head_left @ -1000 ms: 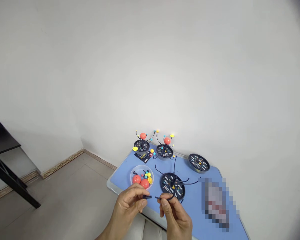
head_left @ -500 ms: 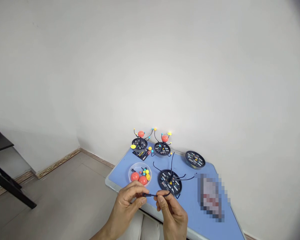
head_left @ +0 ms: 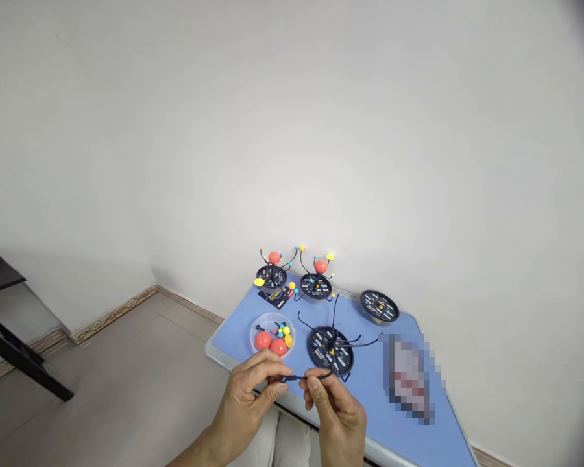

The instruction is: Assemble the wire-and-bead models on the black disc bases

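Between thumb and fingers, my left hand (head_left: 250, 392) pinches a small black plastic connector (head_left: 290, 378). My right hand (head_left: 335, 412) grips a thin curved black rod (head_left: 299, 377), whose end meets the connector; how deep it sits inside I cannot tell. Just beyond both hands is a round black base (head_left: 316, 353) printed with planet labels, with several bent black rods rising from its centre. A clear round tub (head_left: 252, 331) stands beyond my left hand, holding red balls (head_left: 261, 340), small yellow and blue balls and black bits.
Two assembled solar system models (head_left: 274, 258) with coloured balls stand at the back of the blue table (head_left: 365, 408). A black card (head_left: 275, 298) lies before them. Another round black base (head_left: 379, 306) sits at the back right. A pixelated packet (head_left: 409, 379) lies to the right.
The view has tilted down very slightly. Both hands keep hold of the connector and rod in nearly the same position.
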Tool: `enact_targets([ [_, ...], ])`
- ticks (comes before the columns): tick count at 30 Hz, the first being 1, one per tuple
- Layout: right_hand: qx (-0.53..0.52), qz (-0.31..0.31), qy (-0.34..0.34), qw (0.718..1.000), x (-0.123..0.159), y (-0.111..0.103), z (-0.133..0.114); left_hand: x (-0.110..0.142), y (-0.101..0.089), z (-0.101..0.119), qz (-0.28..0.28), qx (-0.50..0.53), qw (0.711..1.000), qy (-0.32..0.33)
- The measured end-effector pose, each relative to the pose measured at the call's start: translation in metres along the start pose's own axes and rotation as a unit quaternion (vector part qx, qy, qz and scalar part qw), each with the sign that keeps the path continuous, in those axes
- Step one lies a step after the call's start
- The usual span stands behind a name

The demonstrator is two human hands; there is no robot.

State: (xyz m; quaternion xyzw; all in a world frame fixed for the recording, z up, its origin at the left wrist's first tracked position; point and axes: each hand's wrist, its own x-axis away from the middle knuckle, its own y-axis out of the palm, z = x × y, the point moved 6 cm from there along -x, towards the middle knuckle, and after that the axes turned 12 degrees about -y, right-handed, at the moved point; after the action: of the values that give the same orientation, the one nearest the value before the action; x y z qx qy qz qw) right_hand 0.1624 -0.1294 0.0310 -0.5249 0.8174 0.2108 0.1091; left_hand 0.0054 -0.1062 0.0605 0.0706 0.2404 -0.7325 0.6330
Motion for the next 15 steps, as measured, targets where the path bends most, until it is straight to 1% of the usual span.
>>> enact_targets([
  [6, -0.012, 0.024, 0.025, 0.999, 0.003, -0.002, 0.006, 0.0, 0.003, 0.001, 0.018, -0.012, 0.999, 0.026],
  [10, -0.021, 0.002, 0.032, 0.999, 0.002, -0.001, 0.01, 0.003, 0.009, -0.004, 0.012, 0.004, 0.999, 0.03],
  [12, -0.02, 0.015, 0.032, 0.999, 0.004, -0.001, 0.012, 0.005, 0.012, -0.009, 0.017, 0.024, 0.999, 0.018],
  [15, -0.012, 0.052, 0.028, 0.998, 0.009, -0.002, 0.016, 0.008, 0.017, -0.016, 0.029, 0.057, 0.998, 0.005],
])
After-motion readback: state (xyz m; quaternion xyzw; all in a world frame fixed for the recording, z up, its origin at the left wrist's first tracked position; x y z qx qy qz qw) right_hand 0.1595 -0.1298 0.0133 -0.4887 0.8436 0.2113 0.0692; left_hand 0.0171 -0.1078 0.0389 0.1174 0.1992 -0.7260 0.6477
